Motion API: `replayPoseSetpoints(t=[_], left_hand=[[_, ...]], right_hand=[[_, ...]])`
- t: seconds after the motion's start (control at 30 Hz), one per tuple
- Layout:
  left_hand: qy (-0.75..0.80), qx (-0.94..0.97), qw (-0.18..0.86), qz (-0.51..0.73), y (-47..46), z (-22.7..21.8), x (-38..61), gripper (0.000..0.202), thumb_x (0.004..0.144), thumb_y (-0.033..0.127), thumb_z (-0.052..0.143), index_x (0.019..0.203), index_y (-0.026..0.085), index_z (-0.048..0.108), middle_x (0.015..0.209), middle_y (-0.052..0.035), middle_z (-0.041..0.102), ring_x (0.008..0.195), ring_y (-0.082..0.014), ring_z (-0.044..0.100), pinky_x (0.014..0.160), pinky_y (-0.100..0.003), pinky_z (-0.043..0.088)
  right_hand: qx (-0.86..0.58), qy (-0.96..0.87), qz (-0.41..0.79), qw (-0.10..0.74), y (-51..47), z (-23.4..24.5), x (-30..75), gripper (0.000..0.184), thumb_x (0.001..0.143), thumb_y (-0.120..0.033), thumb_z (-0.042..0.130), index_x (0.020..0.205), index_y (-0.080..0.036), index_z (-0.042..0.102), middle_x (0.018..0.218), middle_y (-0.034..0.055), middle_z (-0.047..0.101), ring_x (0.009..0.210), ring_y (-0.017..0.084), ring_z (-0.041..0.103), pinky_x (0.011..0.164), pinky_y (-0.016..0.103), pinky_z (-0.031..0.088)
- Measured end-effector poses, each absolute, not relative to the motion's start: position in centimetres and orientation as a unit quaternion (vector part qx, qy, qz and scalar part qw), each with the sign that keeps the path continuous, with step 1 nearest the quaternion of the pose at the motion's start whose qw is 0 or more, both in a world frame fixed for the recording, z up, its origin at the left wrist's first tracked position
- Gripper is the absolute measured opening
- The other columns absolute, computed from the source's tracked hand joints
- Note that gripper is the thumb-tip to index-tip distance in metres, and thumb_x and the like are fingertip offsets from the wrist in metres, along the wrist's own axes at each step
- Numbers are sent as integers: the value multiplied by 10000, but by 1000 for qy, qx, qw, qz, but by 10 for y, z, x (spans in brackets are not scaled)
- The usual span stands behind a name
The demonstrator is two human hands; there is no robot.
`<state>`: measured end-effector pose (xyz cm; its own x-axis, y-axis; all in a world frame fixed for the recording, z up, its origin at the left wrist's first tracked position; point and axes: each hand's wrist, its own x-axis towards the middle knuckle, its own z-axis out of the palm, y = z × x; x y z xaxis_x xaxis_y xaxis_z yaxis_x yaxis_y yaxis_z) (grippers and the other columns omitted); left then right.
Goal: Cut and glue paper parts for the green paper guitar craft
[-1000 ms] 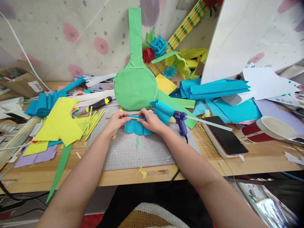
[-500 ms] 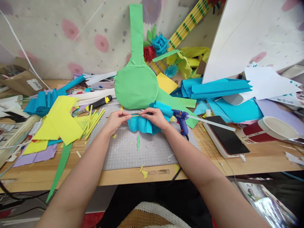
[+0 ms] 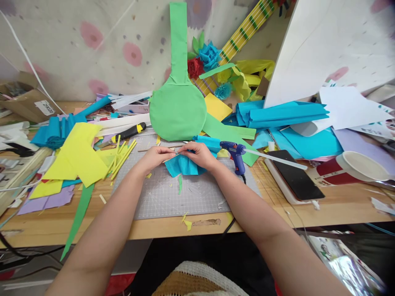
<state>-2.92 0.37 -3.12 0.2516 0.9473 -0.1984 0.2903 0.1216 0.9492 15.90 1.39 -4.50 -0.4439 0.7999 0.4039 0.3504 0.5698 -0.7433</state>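
Over the cutting mat (image 3: pixel 160 201), a strip of blue crepe paper (image 3: pixel 185 166) hangs in gathered folds from both hands. My left hand (image 3: pixel 154 159) pinches its upper left edge, thumb against fingers. Close beside it, my right hand (image 3: pixel 200 155) grips the same top edge, and the fingertips of both hands nearly meet. A thin stick seen between the fingers earlier is now mostly hidden. More blue paper lies behind the right hand. A purple hot glue gun (image 3: pixel 235 154) with a white glue stick (image 3: pixel 274 159) rests right of that hand.
A green round paper shape (image 3: pixel 178 111) leans behind the mat. To the left lie a utility knife (image 3: pixel 131 131), yellow paper (image 3: pixel 77 152) and yellow strips (image 3: pixel 123 160). At right are a phone (image 3: pixel 296 174), a paper cup (image 3: pixel 339 168) and blue paper rolls (image 3: pixel 284 114).
My hands have drawn closer together along the top edge of the crepe paper, covering the stick that showed between them. The paper hangs more bunched, and its left part has shifted slightly.
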Motion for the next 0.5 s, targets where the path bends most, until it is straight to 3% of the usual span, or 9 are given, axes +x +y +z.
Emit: replayPoseSetpoints(t=[0.13, 0.27, 0.5], left_hand=[[536, 598, 513, 304, 4, -32, -31, 265, 579, 316, 683, 799, 171, 712, 622, -17, 630, 525, -111, 495, 503, -232, 351], [500, 639, 498, 305, 4, -32, -30, 208, 600, 273, 675, 777, 171, 710, 750, -47, 683, 662, -158, 583, 629, -273, 437], [482, 728, 381, 303, 4, -34, -29, 173, 678, 267, 608, 806, 203, 706, 855, -43, 694, 799, -190, 607, 726, -305, 451]], right_hand=[[-370, -799, 272, 388, 13, -43, 161, 163, 792, -190, 530, 858, -189, 679, 868, 33, 687, 814, 136, 612, 749, 260, 460], [-359, -810, 268, 378, 14, -40, 164, 147, 784, -193, 536, 830, -189, 676, 851, 26, 679, 808, 131, 603, 752, 257, 450], [-402, -829, 234, 310, 14, -37, 167, 228, 810, -363, 528, 867, -197, 673, 845, 23, 675, 791, 140, 551, 721, 257, 396]])
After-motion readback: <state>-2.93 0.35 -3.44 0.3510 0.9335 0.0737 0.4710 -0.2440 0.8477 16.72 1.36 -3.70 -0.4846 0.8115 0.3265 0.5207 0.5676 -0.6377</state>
